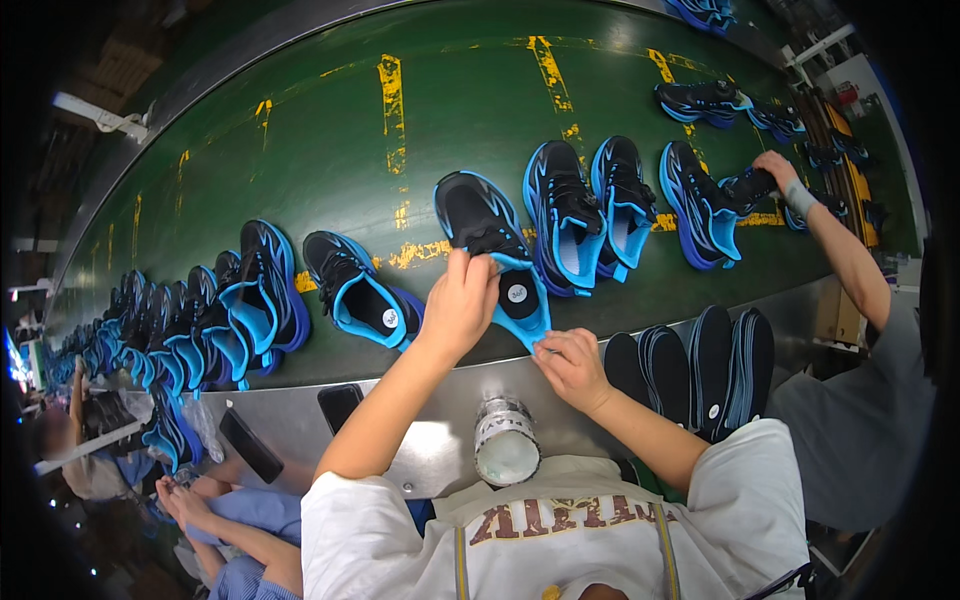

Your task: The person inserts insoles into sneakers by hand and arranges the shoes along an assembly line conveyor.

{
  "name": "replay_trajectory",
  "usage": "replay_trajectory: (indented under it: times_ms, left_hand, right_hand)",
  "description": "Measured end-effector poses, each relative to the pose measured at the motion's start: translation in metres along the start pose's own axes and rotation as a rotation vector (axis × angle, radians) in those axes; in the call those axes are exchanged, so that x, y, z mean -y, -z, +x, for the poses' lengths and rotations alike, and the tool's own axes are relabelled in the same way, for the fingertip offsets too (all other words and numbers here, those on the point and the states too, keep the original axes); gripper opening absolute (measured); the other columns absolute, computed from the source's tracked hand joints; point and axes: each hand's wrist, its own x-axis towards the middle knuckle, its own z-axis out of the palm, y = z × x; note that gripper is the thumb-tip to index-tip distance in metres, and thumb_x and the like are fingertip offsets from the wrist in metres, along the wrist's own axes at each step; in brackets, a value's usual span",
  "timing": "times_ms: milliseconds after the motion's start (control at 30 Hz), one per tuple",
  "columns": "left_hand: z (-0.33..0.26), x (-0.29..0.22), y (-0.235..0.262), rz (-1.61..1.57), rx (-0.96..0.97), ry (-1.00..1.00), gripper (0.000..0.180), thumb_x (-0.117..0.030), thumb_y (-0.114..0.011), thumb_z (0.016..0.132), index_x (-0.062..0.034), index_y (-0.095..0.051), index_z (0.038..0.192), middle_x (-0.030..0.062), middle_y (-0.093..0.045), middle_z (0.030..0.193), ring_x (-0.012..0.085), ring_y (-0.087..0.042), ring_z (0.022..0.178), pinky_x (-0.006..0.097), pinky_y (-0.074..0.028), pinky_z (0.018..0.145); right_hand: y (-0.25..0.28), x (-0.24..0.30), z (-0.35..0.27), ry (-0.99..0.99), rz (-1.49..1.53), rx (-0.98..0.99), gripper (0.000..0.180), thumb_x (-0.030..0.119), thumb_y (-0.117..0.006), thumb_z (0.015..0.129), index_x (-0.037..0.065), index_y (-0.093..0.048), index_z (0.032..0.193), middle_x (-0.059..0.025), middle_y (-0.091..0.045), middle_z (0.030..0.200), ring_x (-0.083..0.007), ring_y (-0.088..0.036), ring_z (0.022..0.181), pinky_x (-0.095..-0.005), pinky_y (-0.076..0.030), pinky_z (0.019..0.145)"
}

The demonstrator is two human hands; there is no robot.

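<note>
A black sneaker (478, 208) with bright blue trim stands in front of me, its toe pointing away. My left hand (462, 305) is closed on the tongue and collar edge at the left of its opening. At the heel, my right hand (573, 368) pinches the blue back edge of the collar. An insole with a round white sticker (517, 293) shows inside the shoe. To the left stands a similar sneaker (352, 285), also with a white sticker inside. Close on the right is a pair, its nearer shoe (560, 205) almost touching mine.
Many matching shoes (262, 290) line the green belt (330, 130) to the left. Stacked black insoles (690, 365) lie right of me on the metal ledge, with a tape-wrapped cup (507, 440) and phones (340, 405). A co-worker's hand (780, 172) reaches onto a shoe at right; another person sits at left.
</note>
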Motion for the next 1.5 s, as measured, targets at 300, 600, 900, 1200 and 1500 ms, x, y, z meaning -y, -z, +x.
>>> replay_trajectory:
  times_ms: [300,600,900,1200,1500]
  left_hand:
    - [0.017,0.039,-0.024,0.430,-0.235,-0.043,0.040,-0.011,-0.061,0.070,-0.0127,-0.050,0.108,0.0094,-0.052,0.091,0.0239,-0.052,0.073,0.032,-0.040,0.061]
    - [0.023,0.015,-0.034,0.571,-0.338,0.163,0.027,-0.013,-0.058,0.071,-0.0101,-0.053,0.097,0.0060,-0.048,0.104,0.0243,-0.044,0.097,0.037,-0.035,0.075]
    - [0.040,0.007,-0.017,0.495,-0.199,0.157,0.012,-0.009,-0.055,0.068,-0.0011,-0.054,0.078,0.0097,-0.050,0.091,0.0269,-0.045,0.086,0.037,-0.037,0.072]
    - [0.027,0.017,-0.017,0.952,-0.269,-0.212,0.015,-0.011,-0.052,0.066,-0.0060,-0.055,0.080,0.0043,-0.052,0.092,0.0211,-0.049,0.087,0.035,-0.036,0.075]
    - [0.026,0.014,-0.026,0.717,-0.232,0.167,0.013,-0.013,-0.053,0.072,-0.0065,-0.056,0.082,0.0047,-0.055,0.095,0.0262,-0.045,0.103,0.048,-0.024,0.091]
  right_hand:
    - [0.023,-0.023,0.056,-0.165,0.023,-0.053,0.023,0.021,-0.058,0.073,0.005,-0.053,0.089,-0.0076,-0.054,0.092,-0.0222,-0.048,0.092,-0.0371,-0.028,0.084]
    - [0.064,-0.113,0.052,0.000,-0.387,0.236,0.030,0.028,-0.067,0.062,0.009,-0.054,0.081,-0.0054,-0.055,0.087,-0.0188,-0.047,0.098,-0.0408,-0.026,0.091]
    - [0.109,-0.062,-0.046,-0.187,-0.325,0.123,0.043,0.010,-0.061,0.064,0.005,-0.047,0.105,-0.0118,-0.047,0.100,-0.0277,-0.042,0.099,-0.0395,-0.033,0.084]
    - [0.087,-0.007,-0.176,-0.788,-0.298,0.247,0.054,0.024,-0.066,0.063,0.002,-0.045,0.108,-0.0156,-0.042,0.108,-0.0303,-0.040,0.101,-0.0384,-0.035,0.083]
    - [0.089,-0.013,-0.172,-0.877,-0.238,0.219,0.047,0.019,-0.069,0.060,0.002,-0.047,0.097,-0.0149,-0.043,0.101,-0.0318,-0.041,0.097,-0.0380,-0.035,0.084]
